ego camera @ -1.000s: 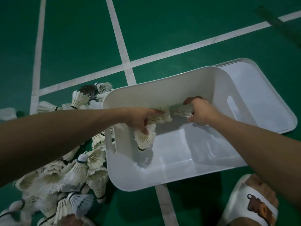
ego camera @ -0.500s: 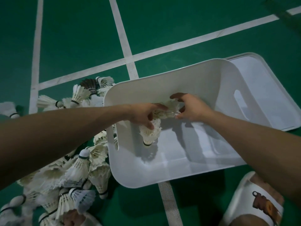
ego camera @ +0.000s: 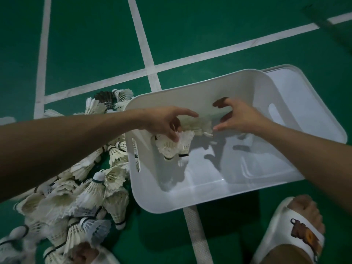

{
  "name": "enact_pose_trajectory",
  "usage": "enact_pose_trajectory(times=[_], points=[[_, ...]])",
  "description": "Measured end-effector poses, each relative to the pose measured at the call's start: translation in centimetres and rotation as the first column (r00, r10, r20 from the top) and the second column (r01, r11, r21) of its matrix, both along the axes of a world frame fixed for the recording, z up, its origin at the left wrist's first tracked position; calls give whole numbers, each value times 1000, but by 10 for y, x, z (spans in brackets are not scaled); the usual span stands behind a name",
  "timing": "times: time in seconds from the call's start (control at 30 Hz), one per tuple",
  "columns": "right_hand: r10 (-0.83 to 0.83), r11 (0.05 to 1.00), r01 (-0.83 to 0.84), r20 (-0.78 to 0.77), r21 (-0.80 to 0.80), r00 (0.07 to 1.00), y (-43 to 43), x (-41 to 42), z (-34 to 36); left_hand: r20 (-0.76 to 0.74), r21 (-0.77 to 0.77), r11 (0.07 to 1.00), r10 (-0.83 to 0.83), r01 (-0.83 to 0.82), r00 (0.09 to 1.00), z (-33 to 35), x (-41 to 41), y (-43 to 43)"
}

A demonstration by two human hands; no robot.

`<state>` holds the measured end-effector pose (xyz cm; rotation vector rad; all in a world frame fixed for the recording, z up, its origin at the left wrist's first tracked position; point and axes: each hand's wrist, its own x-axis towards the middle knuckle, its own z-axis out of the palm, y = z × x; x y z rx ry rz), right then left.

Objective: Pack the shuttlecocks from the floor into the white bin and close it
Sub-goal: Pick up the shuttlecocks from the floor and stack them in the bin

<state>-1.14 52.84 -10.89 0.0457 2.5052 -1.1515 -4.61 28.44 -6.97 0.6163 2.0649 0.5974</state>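
Note:
The white bin (ego camera: pixel 192 93) stands open on the green floor, its bottom almost bare. My left hand (ego camera: pixel 164 121) reaches over the bin's left side and grips a few shuttlecocks (ego camera: pixel 171 147) that hang cork down, plus a sideways stack of shuttlecocks (ego camera: pixel 197 123). My right hand (ego camera: pixel 240 116) hovers just right of that stack with fingers spread; one fingertip is at the stack's end. A big pile of feather shuttlecocks (ego camera: pixel 85 189) lies on the floor left of the bin.
The bin's white lid (ego camera: pixel 308 103) lies flat under the bin's right side. White court lines cross the floor. My right foot in a white slipper (ego camera: pixel 297 233) is at the bottom right; my other foot (ego camera: pixel 85 253) is at the bottom edge by the pile.
My right hand has let go of the stack's end and spread its fingers. My left hand keeps its hold, and more shuttlecocks now hang below it.

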Motion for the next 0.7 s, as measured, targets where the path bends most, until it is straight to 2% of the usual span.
enact_pose_trajectory(times=[0.1, 0.2, 0.27, 0.4, 0.57, 0.7], points=[[28, 994, -30, -19, -109, 999, -6, 6, 22, -6, 47, 999, 8, -8, 1000, 8, 1, 7], [127, 970, -117, 34, -211, 991, -16, 15, 31, -42, 100, 994, 38, -34, 998, 12, 6, 18], [116, 957, -92, 73, -277, 991, -19, 19, 28, -59, 163, 982, 108, -98, 992, 13, 10, 25], [117, 969, -96, 82, -229, 990, -18, 25, 23, -69, 238, 956, 193, -172, 979, 13, 14, 30], [163, 975, -139, 130, -177, 978, -11, 23, 22, -88, 218, 963, 181, -158, 980, 10, 13, 34], [137, 989, -125, 179, -79, 974, 12, 16, 24, -157, -18, 1000, -13, 11, 987, -1, 3, 32]])
